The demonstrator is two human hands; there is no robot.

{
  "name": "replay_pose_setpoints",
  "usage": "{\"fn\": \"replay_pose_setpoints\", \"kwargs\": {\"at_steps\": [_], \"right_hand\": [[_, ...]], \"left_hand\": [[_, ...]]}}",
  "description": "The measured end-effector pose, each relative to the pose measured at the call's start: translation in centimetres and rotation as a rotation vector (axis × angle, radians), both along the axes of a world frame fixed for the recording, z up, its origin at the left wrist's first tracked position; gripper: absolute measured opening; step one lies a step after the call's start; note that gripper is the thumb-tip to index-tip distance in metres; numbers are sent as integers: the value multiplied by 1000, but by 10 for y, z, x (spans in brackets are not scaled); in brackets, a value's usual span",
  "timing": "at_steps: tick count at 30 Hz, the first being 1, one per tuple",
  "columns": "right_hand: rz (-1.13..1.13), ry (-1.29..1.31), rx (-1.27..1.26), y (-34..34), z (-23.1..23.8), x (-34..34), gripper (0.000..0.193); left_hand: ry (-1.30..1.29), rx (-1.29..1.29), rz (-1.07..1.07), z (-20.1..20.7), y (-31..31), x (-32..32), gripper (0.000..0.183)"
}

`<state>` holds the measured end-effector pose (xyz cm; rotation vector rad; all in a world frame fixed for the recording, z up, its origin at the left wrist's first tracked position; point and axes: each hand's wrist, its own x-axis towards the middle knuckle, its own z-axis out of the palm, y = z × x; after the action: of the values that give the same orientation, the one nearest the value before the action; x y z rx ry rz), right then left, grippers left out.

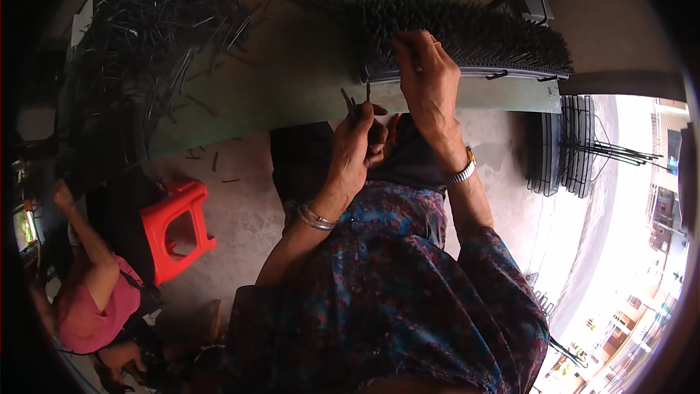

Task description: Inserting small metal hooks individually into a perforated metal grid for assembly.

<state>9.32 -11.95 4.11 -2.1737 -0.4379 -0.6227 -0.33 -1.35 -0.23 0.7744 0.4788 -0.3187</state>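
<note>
My left hand (356, 144) is closed round a few thin dark strips (348, 100), whose ends stick up past the thumb. They are just off the table's near edge. Above and to the right, my right hand (432, 86) reaches over the front of a long rack (503, 40) packed with short black upright pieces. Its fingertips are pinched together at the pieces, and anything between them is hidden. A grey rail (467, 74) runs along the rack's near side.
Loose black strips (175, 18) lie heaped on the greenish table (255, 106) at the left. Black wire racks (565, 146) stand at the right. A red plastic stool (175, 226) is on the floor at left, near another person in a pink top (102, 306).
</note>
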Motion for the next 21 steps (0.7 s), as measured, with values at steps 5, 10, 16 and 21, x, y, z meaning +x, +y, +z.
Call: {"fn": "replay_pose_setpoints", "kwargs": {"at_steps": [5,10,16,21], "right_hand": [[3,11,-61,-2,4,0,8],[4,58,-47,-3,-6,1,8],[-11,-1,-239,2,-5,3,11],[11,2,-297,-2,-1,0,13]], "left_hand": [[-40,10,-10,-8,3,-1,33],[-68,-19,-20,-8,2,-3,35],[-69,-28,-20,-8,-2,-3,33],[-52,-38,-26,-7,-2,-3,32]]}}
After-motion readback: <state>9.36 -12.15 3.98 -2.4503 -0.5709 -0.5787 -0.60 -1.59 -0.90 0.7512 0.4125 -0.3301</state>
